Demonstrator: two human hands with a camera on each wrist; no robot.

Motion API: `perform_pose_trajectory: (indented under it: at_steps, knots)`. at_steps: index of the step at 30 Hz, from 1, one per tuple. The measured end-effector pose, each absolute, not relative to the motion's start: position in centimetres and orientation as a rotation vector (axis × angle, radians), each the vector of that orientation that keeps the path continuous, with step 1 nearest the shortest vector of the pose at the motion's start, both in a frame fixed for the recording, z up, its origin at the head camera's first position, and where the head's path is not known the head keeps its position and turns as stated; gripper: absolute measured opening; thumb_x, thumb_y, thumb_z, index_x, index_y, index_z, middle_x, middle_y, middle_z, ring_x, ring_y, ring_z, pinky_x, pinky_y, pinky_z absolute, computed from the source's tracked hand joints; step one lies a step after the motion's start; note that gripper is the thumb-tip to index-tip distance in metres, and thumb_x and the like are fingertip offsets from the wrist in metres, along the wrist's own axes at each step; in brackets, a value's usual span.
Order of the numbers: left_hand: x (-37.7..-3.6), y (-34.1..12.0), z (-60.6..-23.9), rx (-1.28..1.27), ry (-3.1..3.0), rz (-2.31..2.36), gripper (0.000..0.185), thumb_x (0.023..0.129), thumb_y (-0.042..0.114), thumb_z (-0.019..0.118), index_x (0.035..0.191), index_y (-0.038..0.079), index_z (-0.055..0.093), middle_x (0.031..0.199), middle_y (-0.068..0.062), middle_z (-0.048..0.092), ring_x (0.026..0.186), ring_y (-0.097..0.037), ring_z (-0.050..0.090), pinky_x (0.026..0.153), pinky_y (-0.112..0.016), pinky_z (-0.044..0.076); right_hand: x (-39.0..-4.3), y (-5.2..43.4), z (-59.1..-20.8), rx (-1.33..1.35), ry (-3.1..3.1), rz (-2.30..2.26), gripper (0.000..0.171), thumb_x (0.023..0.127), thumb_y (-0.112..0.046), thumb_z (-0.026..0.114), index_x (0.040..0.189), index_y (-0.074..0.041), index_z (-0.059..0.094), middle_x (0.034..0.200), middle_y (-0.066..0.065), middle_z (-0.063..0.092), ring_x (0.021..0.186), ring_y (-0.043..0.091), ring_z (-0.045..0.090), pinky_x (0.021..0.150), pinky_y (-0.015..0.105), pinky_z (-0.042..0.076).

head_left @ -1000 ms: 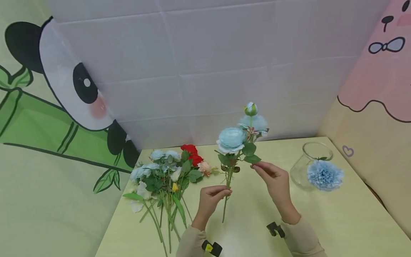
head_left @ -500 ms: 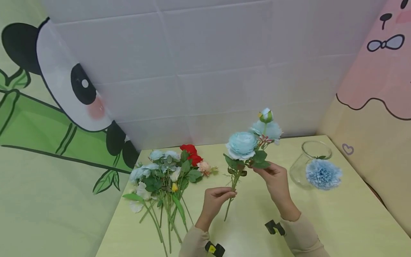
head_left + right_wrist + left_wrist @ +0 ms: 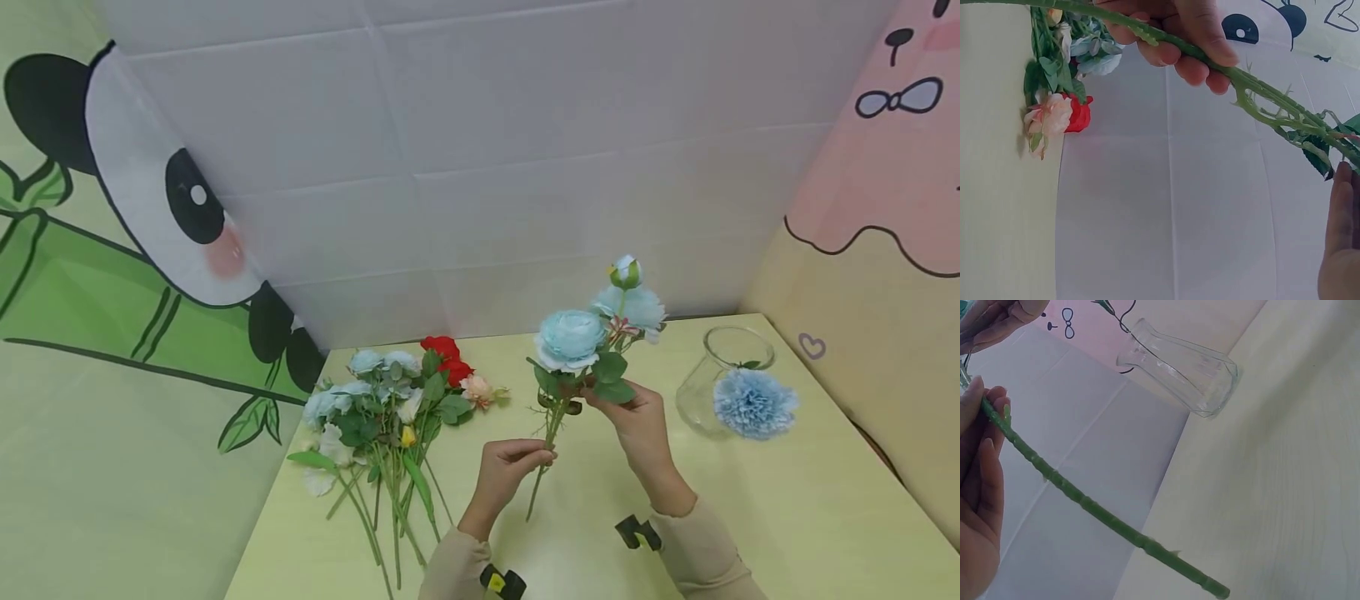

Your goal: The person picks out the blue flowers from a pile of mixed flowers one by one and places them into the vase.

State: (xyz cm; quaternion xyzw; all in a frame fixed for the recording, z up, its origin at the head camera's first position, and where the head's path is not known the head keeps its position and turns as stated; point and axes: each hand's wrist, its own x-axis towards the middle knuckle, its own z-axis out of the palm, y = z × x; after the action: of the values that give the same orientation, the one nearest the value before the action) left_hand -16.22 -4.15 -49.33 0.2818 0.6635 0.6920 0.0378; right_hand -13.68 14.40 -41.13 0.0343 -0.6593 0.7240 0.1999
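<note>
A light blue artificial flower [image 3: 572,340] stands nearly upright, slightly tilted, over the table. It bears two large blooms, a small bud [image 3: 625,272] and green leaves. My left hand [image 3: 504,475] pinches its green stem [image 3: 1104,515] between thumb and fingers; the lower stem hangs free below. Higher up, my right hand [image 3: 641,425] holds the flower near its leaves, where the side stems branch [image 3: 1285,112]. Leaves partly hide those right fingertips. To the right, a clear glass vase [image 3: 693,404] holds one fluffy blue flower [image 3: 756,404] that leans over its rim.
A pile of artificial flowers lies on the table's left, with blue blooms [image 3: 366,361], red ones [image 3: 450,360], a peach one [image 3: 477,390] and a yellow bud [image 3: 408,437]. Their stems [image 3: 393,517] point toward the front edge. A pale wall cloth [image 3: 480,217] stands behind.
Both hands and the light blue flower have shifted right, and the flower tilts more to the right. My right hand's fingers have moved from a leaf's edge in closer to the stem.
</note>
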Motion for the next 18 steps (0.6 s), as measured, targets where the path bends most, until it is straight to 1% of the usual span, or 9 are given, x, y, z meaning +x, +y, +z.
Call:
perform_pose_trajectory:
  at_steps: [7, 10, 11, 14, 16, 18]
  knots:
    - [-16.49, -4.03, -50.02, 0.795, 2.098, 2.043, 0.021, 0.082, 0.008, 0.067, 0.093, -0.01, 0.069, 0.085, -0.028, 0.067, 0.071, 0.003, 0.064, 0.066, -0.03, 0.056, -13.5, 14.69, -41.26, 0.077, -1.916, 2.008, 0.02, 0.082, -0.003, 0.067, 0.092, -0.02, 0.07, 0.088, -0.017, 0.069, 0.091, 0.002, 0.064, 0.075, 0.02, 0.052]
    - [-16.55, -3.99, -50.18, 0.771, 2.117, 2.005, 0.023, 0.082, 0.012, 0.067, 0.093, -0.008, 0.07, 0.085, -0.026, 0.068, 0.069, 0.004, 0.064, 0.063, -0.027, 0.055, -13.49, 14.76, -41.25, 0.086, -1.926, 2.017, 0.021, 0.082, -0.003, 0.066, 0.09, -0.023, 0.07, 0.087, -0.017, 0.069, 0.09, 0.002, 0.064, 0.074, 0.02, 0.052]
    - [-16.57, -3.97, -50.23, 0.766, 2.12, 1.989, 0.023, 0.083, 0.013, 0.067, 0.093, -0.008, 0.07, 0.085, -0.026, 0.068, 0.069, 0.004, 0.064, 0.061, -0.025, 0.054, -13.47, 14.78, -41.23, 0.091, -1.931, 2.019, 0.023, 0.082, -0.003, 0.067, 0.09, -0.025, 0.07, 0.087, -0.018, 0.069, 0.089, 0.002, 0.064, 0.074, 0.02, 0.052]
    - [-16.59, -3.93, -50.25, 0.75, 2.118, 1.946, 0.022, 0.084, 0.011, 0.066, 0.094, -0.008, 0.07, 0.086, -0.026, 0.068, 0.069, 0.005, 0.063, 0.061, -0.024, 0.053, -13.35, 14.89, -41.21, 0.134, -1.96, 2.021, 0.028, 0.081, -0.003, 0.068, 0.087, -0.031, 0.069, 0.086, -0.019, 0.068, 0.088, 0.001, 0.063, 0.075, 0.02, 0.052]
    - [-16.45, -3.94, -49.95, 0.756, 2.119, 1.922, 0.022, 0.085, 0.01, 0.064, 0.094, -0.009, 0.069, 0.087, -0.027, 0.068, 0.069, 0.006, 0.063, 0.061, -0.025, 0.053, -13.22, 14.98, -41.26, 0.19, -1.987, 2.017, 0.027, 0.081, -0.004, 0.067, 0.088, -0.03, 0.07, 0.086, -0.019, 0.068, 0.084, 0.002, 0.063, 0.076, 0.021, 0.052]
    - [-16.18, -3.98, -49.34, 0.751, 2.12, 1.904, 0.022, 0.085, 0.009, 0.063, 0.095, -0.011, 0.068, 0.088, -0.028, 0.067, 0.07, 0.006, 0.062, 0.063, -0.031, 0.054, -13.08, 15.03, -41.32, 0.214, -2.005, 2.012, 0.024, 0.081, -0.006, 0.067, 0.089, -0.029, 0.071, 0.085, -0.019, 0.069, 0.084, 0.003, 0.064, 0.077, 0.021, 0.051]
